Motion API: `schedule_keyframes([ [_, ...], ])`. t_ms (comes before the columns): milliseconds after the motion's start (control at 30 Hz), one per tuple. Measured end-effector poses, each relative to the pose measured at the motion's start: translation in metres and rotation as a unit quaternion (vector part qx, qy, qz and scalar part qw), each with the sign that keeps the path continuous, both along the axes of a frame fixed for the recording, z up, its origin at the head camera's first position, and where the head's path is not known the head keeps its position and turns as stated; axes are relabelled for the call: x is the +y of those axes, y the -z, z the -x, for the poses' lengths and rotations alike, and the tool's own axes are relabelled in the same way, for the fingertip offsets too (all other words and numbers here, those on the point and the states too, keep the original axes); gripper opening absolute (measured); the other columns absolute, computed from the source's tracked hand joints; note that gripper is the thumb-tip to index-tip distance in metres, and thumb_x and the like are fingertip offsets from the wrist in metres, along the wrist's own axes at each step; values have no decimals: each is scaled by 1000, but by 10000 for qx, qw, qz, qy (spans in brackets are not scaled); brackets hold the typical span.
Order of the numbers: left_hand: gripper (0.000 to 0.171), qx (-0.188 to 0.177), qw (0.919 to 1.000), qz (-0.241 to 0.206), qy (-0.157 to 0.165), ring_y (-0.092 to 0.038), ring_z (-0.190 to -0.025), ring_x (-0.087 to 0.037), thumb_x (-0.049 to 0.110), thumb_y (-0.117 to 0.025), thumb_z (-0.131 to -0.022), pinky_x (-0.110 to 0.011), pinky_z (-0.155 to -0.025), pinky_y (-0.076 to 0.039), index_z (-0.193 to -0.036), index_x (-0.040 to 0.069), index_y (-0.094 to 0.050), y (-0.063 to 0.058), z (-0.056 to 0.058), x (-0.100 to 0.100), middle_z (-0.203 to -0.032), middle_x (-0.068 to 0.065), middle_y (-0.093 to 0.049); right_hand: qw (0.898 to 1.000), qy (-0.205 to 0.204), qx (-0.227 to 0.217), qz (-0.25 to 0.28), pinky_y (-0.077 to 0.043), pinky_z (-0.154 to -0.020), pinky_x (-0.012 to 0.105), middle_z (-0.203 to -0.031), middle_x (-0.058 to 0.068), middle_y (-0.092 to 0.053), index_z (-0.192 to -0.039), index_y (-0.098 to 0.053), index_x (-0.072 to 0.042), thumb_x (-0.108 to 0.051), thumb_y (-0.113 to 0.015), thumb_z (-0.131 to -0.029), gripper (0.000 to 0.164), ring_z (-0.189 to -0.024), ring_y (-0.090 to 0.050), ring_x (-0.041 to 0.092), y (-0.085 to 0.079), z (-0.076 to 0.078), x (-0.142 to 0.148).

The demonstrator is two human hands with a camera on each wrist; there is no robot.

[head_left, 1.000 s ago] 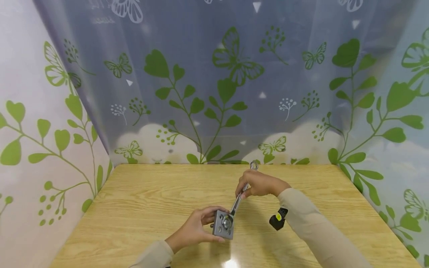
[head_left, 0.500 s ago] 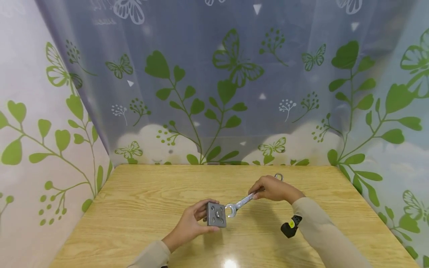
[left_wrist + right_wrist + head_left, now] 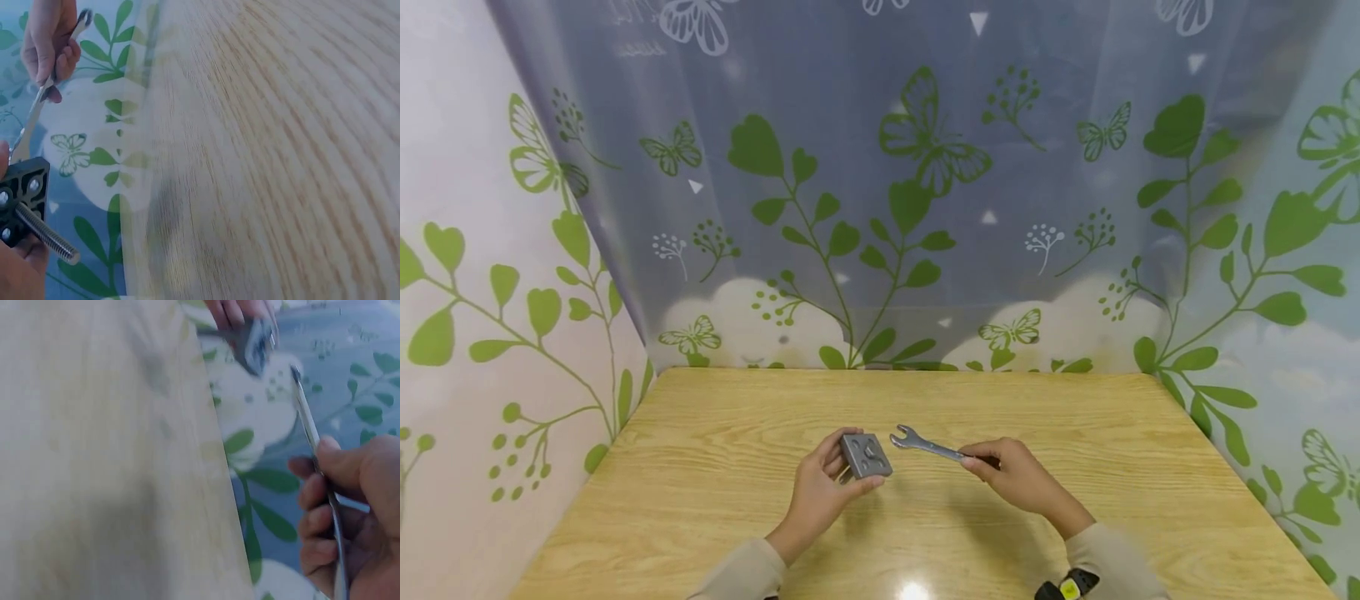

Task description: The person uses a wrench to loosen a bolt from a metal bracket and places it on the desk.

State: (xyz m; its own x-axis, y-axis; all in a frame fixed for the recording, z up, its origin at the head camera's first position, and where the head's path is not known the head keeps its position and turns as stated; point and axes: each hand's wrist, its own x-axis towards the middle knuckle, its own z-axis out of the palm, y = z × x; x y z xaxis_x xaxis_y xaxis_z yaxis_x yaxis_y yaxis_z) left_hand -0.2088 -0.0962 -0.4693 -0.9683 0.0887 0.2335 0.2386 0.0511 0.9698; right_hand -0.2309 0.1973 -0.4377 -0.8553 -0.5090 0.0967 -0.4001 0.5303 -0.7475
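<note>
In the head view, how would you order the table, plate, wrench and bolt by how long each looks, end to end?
Largest to smallest:
1. Table
2. Wrench, partly hidden
3. Plate
4. Bolt, only one end showing

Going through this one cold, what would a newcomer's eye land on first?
Probably the backdrop of large green leaves and butterflies, filling the head view behind the wooden table. Then, over the table, the wrench in the right hand, its open end pointing toward, but apart from, the square block in the left hand.
</note>
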Motion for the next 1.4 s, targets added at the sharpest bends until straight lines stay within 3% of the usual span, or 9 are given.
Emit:
schedule_keyframes([
  [200, 76, -67, 9997, -199, -92, -54, -123, -33, 6, -86, -66, -31, -97, -47, -132, -3, -50, -1, 0, 3, -134, -23, -53, 9980, 393, 68, 480, -41, -46, 21, -72, -2, -58, -116, -65, 5, -21, -56, -98, 34, -56, -44, 4, 8, -27, -26],
  [400, 73, -2, 9996, -260, -97, -53, -123, -32, 5, -85, -68, -32, -97, -47, -132, -3, -50, -1, 0, 4, -135, -23, -52, 9958, 611, 120, 668, -43, -46, 19, -75, 6, -63, -114, -65, 9, -18, -57, -97, 33, -56, -46, 3, 13, -41, -46],
  [567, 72, 44, 9995, -267, -191, -53, -124, -30, 5, -85, -68, -32, -99, -46, -131, 0, -51, -1, 0, 4, -135, -19, -54, 9927, 758, -53, 942, -45, -49, 18, -74, 10, -63, -112, -65, 12, -19, -58, -96, 35, -57, -49, 5, 19, -47, -59],
  [867, 73, 163, 9994, -60, -285, -52, -124, -32, 10, -85, -69, -30, -99, -45, -132, -2, -50, 2, -3, 2, -136, -22, -52, 9884, 868, -518, 1133, -43, -49, 18, -73, 9, -61, -110, -66, 10, -21, -59, -95, 35, -58, -47, 5, 25, -55, -71],
  [1233, 74, 184, 9994, 69, -284, -54, -122, -31, 12, -86, -69, -31, -98, -47, -132, -1, -50, -1, -2, -1, -135, -20, -53, 9869, 948, -514, 1198, -40, -46, 17, -70, 9, -60, -109, -67, 9, -22, -60, -95, 35, -56, -46, 5, 21, -55, -75],
  [1400, 74, 161, 9997, 32, -192, -55, -121, -30, 11, -85, -69, -31, -98, -47, -133, -2, -50, -2, -2, 1, -134, -20, -54, 9873, 992, -482, 1140, -42, -49, 18, -80, 12, -67, -107, -69, 7, -22, -61, -95, 33, -59, -48, 6, 19, -54, -73],
])
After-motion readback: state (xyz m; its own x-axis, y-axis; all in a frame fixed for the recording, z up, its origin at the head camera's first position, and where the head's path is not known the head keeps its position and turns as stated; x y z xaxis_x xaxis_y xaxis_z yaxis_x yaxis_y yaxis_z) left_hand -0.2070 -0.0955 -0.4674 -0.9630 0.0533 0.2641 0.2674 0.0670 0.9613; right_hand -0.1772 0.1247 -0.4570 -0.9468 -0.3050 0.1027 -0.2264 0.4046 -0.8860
